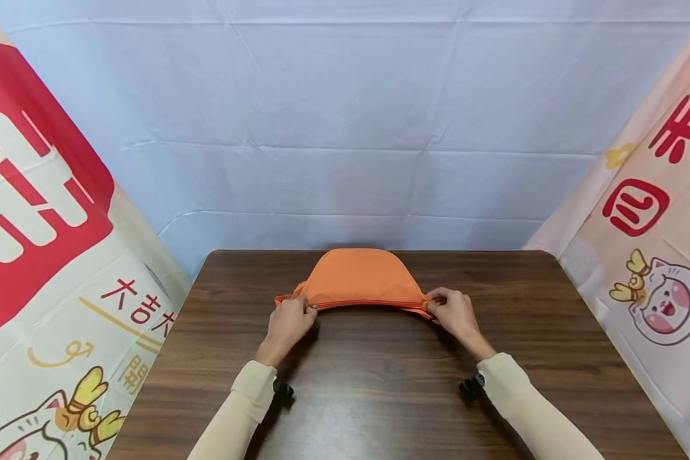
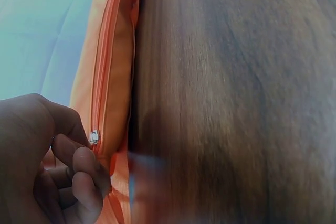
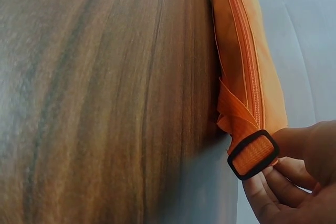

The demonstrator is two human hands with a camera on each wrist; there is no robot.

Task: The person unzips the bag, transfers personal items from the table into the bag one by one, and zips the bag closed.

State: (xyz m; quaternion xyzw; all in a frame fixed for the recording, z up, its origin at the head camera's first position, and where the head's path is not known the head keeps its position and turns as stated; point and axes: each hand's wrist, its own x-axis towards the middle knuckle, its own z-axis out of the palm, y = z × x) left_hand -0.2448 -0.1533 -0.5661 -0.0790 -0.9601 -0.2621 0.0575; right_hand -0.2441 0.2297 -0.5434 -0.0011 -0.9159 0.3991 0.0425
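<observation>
An orange waist bag point(image 1: 363, 275) lies flat near the table's far edge, its curved side away from me and its zipper point(image 3: 245, 40) along the near side. At the bag's left end, my left hand point(image 1: 289, 324) pinches the fabric with thumb and fingertips. Right beside those fingers, in the left wrist view, sits the metal zipper slider point(image 2: 94, 137). The other end is pinched by my right hand point(image 1: 453, 313), close to a black plastic strap buckle point(image 3: 247, 143) with orange webbing point(image 3: 239, 107) threaded through it. My fingers hide part of both ends.
The dark wood-grain table point(image 1: 356, 383) has its far edge just behind the bag. A pale cloth backdrop point(image 1: 345, 128) hangs behind it. Printed banners flank the left and right sides. Each wrist wears a small black camera point(image 1: 283, 391).
</observation>
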